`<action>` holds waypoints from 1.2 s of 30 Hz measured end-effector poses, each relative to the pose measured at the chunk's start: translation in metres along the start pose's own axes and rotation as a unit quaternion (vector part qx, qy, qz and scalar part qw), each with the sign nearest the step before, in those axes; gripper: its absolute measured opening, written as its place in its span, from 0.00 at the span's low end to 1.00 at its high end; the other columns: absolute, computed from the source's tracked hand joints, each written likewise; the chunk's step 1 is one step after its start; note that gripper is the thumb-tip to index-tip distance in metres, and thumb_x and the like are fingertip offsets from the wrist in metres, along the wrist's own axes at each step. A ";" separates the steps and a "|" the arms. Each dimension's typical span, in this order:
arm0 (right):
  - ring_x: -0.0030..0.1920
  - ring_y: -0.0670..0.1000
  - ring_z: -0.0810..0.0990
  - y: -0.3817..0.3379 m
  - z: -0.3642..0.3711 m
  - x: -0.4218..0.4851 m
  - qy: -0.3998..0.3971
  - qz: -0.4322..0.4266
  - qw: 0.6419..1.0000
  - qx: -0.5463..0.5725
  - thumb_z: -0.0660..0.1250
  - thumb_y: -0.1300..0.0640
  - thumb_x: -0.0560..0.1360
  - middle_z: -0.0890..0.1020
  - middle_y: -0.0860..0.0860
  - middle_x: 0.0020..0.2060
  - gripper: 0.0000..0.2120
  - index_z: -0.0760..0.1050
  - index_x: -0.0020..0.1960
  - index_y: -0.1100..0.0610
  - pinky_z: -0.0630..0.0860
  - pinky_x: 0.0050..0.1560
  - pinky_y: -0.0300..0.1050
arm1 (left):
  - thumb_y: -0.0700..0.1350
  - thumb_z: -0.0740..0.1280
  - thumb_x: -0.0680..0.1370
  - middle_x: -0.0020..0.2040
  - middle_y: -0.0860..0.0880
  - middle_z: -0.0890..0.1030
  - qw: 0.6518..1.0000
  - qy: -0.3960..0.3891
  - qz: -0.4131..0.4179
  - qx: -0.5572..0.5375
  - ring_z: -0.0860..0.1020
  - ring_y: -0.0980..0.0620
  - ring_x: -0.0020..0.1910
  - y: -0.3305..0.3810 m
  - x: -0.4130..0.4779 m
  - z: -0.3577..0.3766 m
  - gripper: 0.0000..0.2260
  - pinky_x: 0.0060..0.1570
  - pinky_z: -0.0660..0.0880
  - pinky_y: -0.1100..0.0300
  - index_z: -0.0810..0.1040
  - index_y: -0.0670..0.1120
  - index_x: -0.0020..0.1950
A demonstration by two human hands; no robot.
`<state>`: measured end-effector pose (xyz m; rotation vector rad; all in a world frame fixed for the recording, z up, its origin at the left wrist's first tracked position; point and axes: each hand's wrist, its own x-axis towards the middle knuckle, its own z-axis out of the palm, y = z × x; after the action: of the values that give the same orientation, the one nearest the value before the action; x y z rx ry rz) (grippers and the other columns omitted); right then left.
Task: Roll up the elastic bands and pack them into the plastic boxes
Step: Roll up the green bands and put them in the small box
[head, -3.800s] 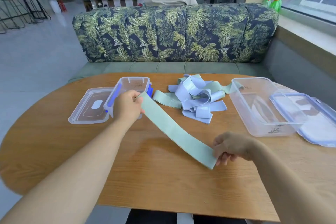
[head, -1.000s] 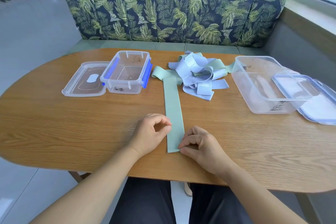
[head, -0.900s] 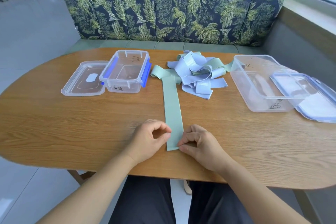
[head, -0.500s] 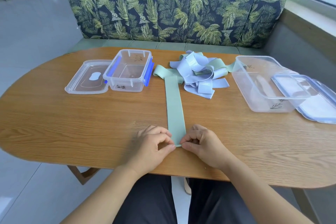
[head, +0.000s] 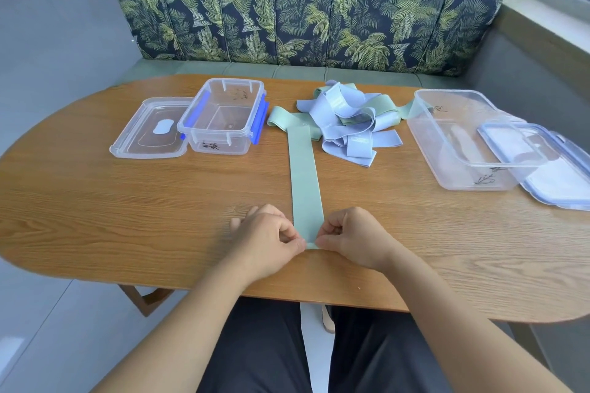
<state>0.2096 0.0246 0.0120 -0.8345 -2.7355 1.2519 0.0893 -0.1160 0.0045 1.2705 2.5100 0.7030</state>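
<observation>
Flat sage-green elastic band (head: 303, 182) lies lengthwise on oval wooden table (head: 127, 217), near end pinched between left hand (head: 268, 241) and right hand (head: 352, 238), fingers curled; far end meets heap of lavender and green bands (head: 348, 120).

We see both forearms (head: 204, 313) bare along all their visible length, down to the left hand (head: 268, 241) and the right hand (head: 354, 239). On the legs we make out plain dark charcoal trousers (head: 255, 348) of smooth, even cloth.
</observation>
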 end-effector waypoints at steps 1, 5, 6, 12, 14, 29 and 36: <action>0.35 0.44 0.76 -0.002 -0.001 0.002 -0.007 0.006 1.000 -0.003 0.71 0.58 0.71 0.80 0.44 0.32 0.03 0.81 0.38 0.55 0.75 0.39 0.42 | 0.58 0.71 0.72 0.48 0.62 0.74 1.000 0.015 0.009 0.000 0.67 0.62 0.53 0.000 -0.002 -0.001 0.08 0.55 0.58 0.56 0.78 0.58 0.35; 0.33 0.45 0.74 -0.007 -0.006 0.008 -0.031 0.025 0.999 -0.014 0.72 0.58 0.69 0.78 0.43 0.30 0.03 0.81 0.37 0.57 0.73 0.36 0.42 | 0.53 0.69 0.74 0.43 0.61 0.77 0.985 0.069 0.158 -0.004 0.71 0.61 0.49 0.001 -0.008 0.001 0.02 0.56 0.61 0.56 0.80 0.57 0.41; 0.31 0.44 0.73 -0.009 -0.007 0.009 -0.038 0.030 0.999 -0.014 0.73 0.58 0.69 0.77 0.43 0.29 0.04 0.81 0.37 0.58 0.72 0.33 0.40 | 0.52 0.69 0.74 0.41 0.61 0.78 0.978 0.075 0.195 0.015 0.72 0.60 0.47 0.002 -0.009 0.003 0.03 0.54 0.62 0.55 0.81 0.56 0.42; 0.31 0.45 0.72 -0.012 -0.010 0.011 -0.061 0.040 0.997 -0.013 0.73 0.58 0.69 0.77 0.44 0.30 0.04 0.81 0.39 0.59 0.69 0.33 0.38 | 0.49 0.72 0.71 0.38 0.59 0.79 0.966 0.081 0.235 0.068 0.74 0.56 0.41 -0.001 -0.009 0.010 0.01 0.48 0.61 0.56 0.83 0.54 0.41; 0.33 0.45 0.73 -0.012 -0.010 0.011 -0.063 0.040 0.997 -0.017 0.73 0.58 0.69 0.77 0.45 0.32 0.04 0.81 0.40 0.58 0.70 0.33 0.38 | 0.50 0.73 0.71 0.38 0.59 0.79 0.973 0.074 0.211 0.059 0.74 0.57 0.42 -0.001 -0.008 0.011 0.01 0.49 0.59 0.57 0.82 0.55 0.40; 0.37 0.42 0.74 0.013 0.007 -0.009 0.041 -0.047 0.998 0.008 0.75 0.57 0.69 0.77 0.43 0.36 0.05 0.81 0.42 0.49 0.76 0.45 0.46 | 0.53 0.68 0.77 0.36 0.63 0.73 0.994 -0.040 0.105 -0.005 0.66 0.65 0.46 0.002 0.004 0.003 0.04 0.54 0.54 0.58 0.77 0.58 0.42; 0.36 0.39 0.72 0.014 0.005 -0.005 0.042 -0.063 0.997 -0.003 0.74 0.56 0.71 0.76 0.41 0.35 0.02 0.83 0.43 0.51 0.69 0.40 0.35 | 0.56 0.66 0.77 0.38 0.63 0.74 0.995 -0.039 0.084 0.029 0.67 0.60 0.49 0.005 0.009 0.000 0.05 0.50 0.53 0.58 0.76 0.60 0.42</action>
<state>0.2192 0.0257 -0.0005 -0.6873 -2.6802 1.1571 0.0874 -0.1066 0.0066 1.5129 2.3987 0.6060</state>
